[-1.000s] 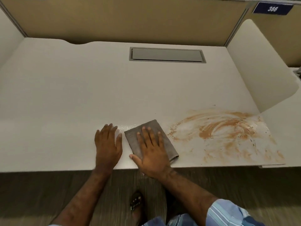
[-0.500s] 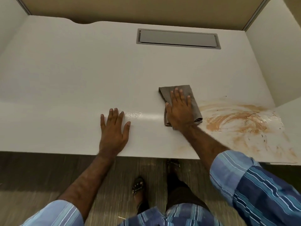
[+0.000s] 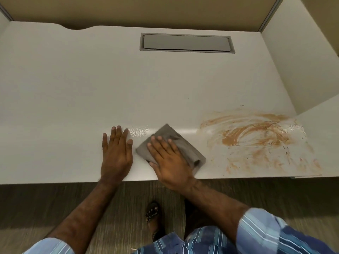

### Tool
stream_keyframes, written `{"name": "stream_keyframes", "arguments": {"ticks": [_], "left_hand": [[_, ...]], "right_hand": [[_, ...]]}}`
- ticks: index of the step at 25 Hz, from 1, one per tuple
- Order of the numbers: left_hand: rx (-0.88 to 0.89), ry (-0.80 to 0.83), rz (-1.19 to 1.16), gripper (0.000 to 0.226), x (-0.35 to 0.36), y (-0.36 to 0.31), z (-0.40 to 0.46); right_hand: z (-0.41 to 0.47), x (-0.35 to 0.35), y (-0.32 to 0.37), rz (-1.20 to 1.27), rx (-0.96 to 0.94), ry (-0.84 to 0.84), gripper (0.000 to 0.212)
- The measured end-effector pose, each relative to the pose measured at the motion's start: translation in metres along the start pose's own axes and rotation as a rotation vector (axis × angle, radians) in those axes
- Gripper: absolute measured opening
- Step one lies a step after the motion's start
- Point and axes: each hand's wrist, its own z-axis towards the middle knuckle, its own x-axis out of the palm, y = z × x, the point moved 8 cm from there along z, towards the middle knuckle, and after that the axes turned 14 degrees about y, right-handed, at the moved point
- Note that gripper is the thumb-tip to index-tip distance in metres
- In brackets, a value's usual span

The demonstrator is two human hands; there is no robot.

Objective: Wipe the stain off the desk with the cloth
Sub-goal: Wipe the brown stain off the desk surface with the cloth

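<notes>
A folded grey cloth (image 3: 185,145) lies on the white desk (image 3: 73,88) near its front edge. My right hand (image 3: 168,160) presses flat on the cloth, fingers spread, covering its near left part. My left hand (image 3: 116,153) rests flat on the bare desk just left of the cloth, holding nothing. A smeared brown stain (image 3: 256,136) spreads over the desk's front right corner, starting a short way right of the cloth. A small wet patch (image 3: 138,132) glistens between my two hands.
A grey cable hatch (image 3: 187,43) is set into the desk at the back. White side panels (image 3: 300,66) and a tan back panel (image 3: 146,10) enclose the desk. Below the front edge are carpet and my sandalled foot (image 3: 153,213).
My right hand has slid the cloth back from farther up the desk, down and left to the front edge, close beside my left hand. The left hand stays planted.
</notes>
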Motion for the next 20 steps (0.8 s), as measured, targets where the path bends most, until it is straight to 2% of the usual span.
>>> {"name": "stream_keyframes", "arguments": {"ticks": [4, 7, 10, 12, 17, 20], "left_hand": [[0.002, 0.004, -0.019, 0.06, 0.002, 0.004, -0.001], [0.0, 0.014, -0.012, 0.059, 0.004, 0.004, -0.001], [-0.005, 0.0, 0.01, 0.06, 0.002, 0.002, -0.001], [-0.003, 0.003, 0.042, 0.063, 0.002, 0.0, -0.001], [0.068, -0.018, 0.147, 0.066, -0.001, -0.012, 0.002], [0.12, -0.011, 0.136, 0.066, 0.001, -0.031, 0.018]], "right_hand": [[0.081, -0.024, -0.019, -0.045, 0.012, -0.004, 0.061], [0.099, -0.048, -0.093, -0.044, 0.223, -0.067, 0.06], [0.069, -0.066, -0.187, 0.026, 0.488, -0.114, 0.061], [0.049, -0.068, -0.216, 0.046, 0.545, -0.122, 0.06], [0.019, -0.054, -0.164, 0.104, 0.493, -0.11, 0.058], [-0.034, -0.034, -0.111, 0.126, 0.358, -0.151, 0.059]]}}
